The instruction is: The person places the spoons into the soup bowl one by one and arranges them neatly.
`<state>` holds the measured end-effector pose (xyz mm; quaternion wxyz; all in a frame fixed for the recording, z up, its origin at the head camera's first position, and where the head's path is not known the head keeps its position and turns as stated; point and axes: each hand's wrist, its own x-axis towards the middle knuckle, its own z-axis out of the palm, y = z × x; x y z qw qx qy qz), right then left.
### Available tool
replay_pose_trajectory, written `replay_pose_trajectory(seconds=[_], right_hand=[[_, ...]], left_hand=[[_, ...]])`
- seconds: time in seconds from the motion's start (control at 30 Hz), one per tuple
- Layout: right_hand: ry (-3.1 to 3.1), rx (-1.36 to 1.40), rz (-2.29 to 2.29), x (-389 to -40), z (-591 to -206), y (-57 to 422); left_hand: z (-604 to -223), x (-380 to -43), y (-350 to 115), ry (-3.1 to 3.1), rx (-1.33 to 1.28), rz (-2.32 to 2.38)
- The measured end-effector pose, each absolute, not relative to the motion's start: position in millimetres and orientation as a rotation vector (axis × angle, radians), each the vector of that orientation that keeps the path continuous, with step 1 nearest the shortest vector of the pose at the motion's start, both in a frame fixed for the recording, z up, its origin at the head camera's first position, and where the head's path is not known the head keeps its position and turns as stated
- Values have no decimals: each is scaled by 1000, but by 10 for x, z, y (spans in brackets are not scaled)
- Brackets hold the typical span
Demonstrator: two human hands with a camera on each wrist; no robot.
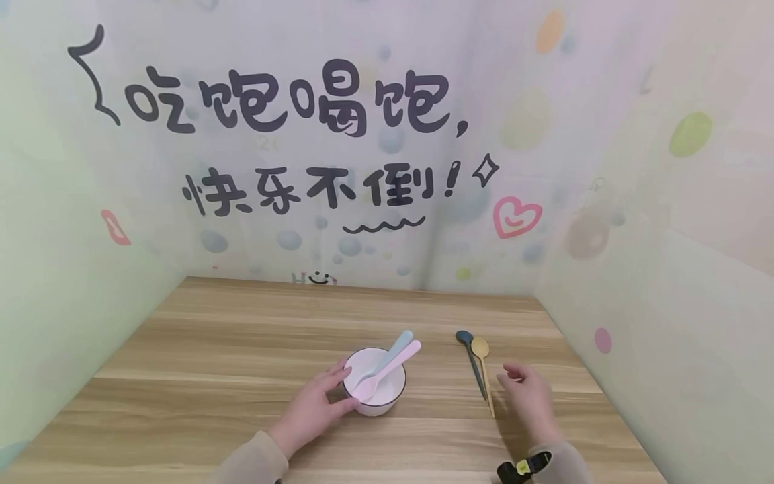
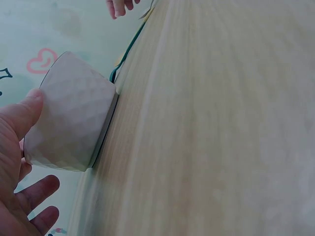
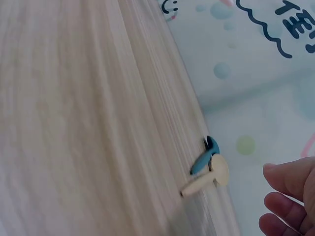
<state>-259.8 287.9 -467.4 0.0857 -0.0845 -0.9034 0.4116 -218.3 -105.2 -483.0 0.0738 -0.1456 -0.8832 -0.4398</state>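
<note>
A white bowl (image 1: 376, 409) with a dark rim stands on the table, its faceted outer wall (image 2: 74, 113) filling much of the left wrist view. My left hand (image 1: 313, 411) holds the bowl by its left side, with the thumb near the front. Inside lean a pink spoon (image 1: 394, 365) and a light blue spoon (image 1: 397, 349), handles pointing up and right. To the right, a dark teal spoon (image 1: 474, 364) and a yellow spoon (image 1: 486, 380) lie side by side, bowl ends away from me. Just right of them hovers my right hand (image 1: 529, 398), fingers loosely bent, holding nothing.
The wood-grain table (image 1: 211, 363) meets a patterned back wall (image 1: 375, 255) bearing large dark lettering. Plain side walls close in on the left and right. A black strap device (image 1: 523, 466) sits on the right wrist.
</note>
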Motion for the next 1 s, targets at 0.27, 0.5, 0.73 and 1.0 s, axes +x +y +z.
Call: replay_pose_trajectory(seconds=[0.27,0.5,0.73,1.0], right_hand=[[-2646,-284,1198,-2481,-4678,3091],[-2640,-347,1194,-2403,-4668,3220],[-2642,-379,1122,-2337,-4669,3341],[-2743,-420,1042,-2299,-4730,3537]], left_hand=[[-4838,-2181,-1050,-2645,-441,-1346],[-4837,-2181,-1052,-2644,-438,-1345],[-4844,-2188,-1046,-2646,-426,-1352],[-4858,-2191,-1044,-2644,-424,-1365]])
